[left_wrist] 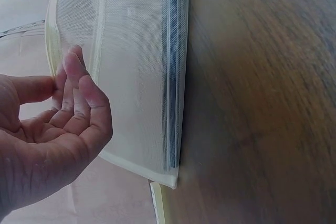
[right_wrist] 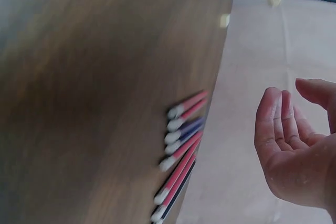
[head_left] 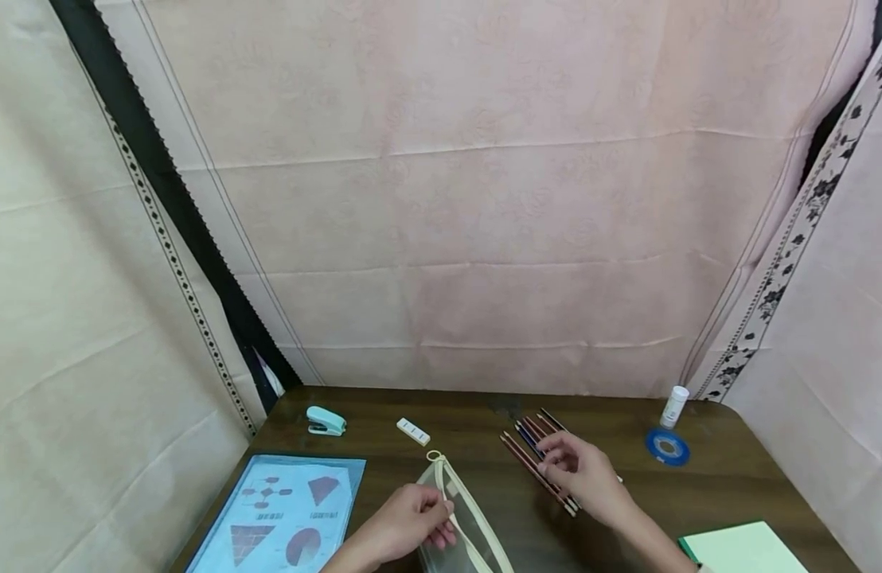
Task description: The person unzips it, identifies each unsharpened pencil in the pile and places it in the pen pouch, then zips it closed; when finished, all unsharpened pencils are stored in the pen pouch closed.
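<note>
My left hand (head_left: 412, 521) pinches the cream zip edge of a translucent mesh pouch (left_wrist: 134, 77) between thumb and fingertips. The pouch stands with its mouth spread, and long thin dark items (left_wrist: 172, 72) show through its lower side. Over a row of pencils (head_left: 524, 460) hovers my right hand (head_left: 580, 473), its fingers loosely bent. In the right wrist view, nothing lies between that hand's thumb and fingers. The pencils, red, dark blue and black with pale ends (right_wrist: 173, 137), lie side by side on the dark wooden table (right_wrist: 105, 87).
A blue folder with printed sheets (head_left: 276, 509) lies at the left. Behind it sits a mint stapler (head_left: 325, 421), then a white eraser (head_left: 413, 431). To the right are a blue tape roll (head_left: 667, 447), a standing glue stick (head_left: 673, 407) and pale green paper (head_left: 745, 549). Cloth curtains (head_left: 484, 239) enclose the table.
</note>
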The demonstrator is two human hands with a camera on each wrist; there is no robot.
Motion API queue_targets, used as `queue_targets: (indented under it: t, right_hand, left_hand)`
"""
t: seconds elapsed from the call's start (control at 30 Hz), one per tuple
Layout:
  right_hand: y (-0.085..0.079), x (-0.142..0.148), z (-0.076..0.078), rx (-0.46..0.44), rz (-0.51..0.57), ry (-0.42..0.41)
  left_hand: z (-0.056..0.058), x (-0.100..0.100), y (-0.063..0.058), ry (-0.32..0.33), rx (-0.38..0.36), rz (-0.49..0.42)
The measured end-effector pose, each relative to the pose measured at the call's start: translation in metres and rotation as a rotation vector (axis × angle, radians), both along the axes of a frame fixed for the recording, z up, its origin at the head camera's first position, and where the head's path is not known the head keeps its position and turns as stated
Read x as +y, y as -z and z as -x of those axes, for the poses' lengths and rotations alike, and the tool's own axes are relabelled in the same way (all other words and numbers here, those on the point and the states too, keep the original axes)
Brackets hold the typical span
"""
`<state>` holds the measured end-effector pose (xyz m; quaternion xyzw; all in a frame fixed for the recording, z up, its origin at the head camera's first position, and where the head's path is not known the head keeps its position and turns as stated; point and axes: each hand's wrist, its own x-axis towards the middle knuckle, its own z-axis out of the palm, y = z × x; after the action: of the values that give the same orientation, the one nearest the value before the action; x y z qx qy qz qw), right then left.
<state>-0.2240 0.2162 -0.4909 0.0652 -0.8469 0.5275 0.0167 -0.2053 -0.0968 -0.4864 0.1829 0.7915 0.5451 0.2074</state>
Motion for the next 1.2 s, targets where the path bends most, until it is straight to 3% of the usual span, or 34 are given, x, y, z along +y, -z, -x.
queue_targets:
  t: [0.27,0.5,0.7,0.93,1.2]
  right_hand:
    - [0.014,0.025,0.024,-0.002,-0.065,0.081]
    - [0.025,0.038,0.036,0.024,-0.300,0.126]
    - [0.033,0.038,0.039,0.068,-0.447,0.142]
    - [0.038,0.036,0.036,0.011,-0.497,0.136]
    - [0.040,0.039,0.035,0.050,-0.550,0.129]
  left_hand:
    - [0.000,-0.002,-0.002,0.005,0.003,0.004]
    - [0.001,-0.002,-0.002,0.010,-0.007,0.008]
    - [0.001,-0.002,-0.003,0.009,-0.012,0.011]
    - [0.001,-0.001,-0.001,-0.004,-0.028,0.009]
    - [0.003,0.000,-0.001,-0.003,0.010,0.008]
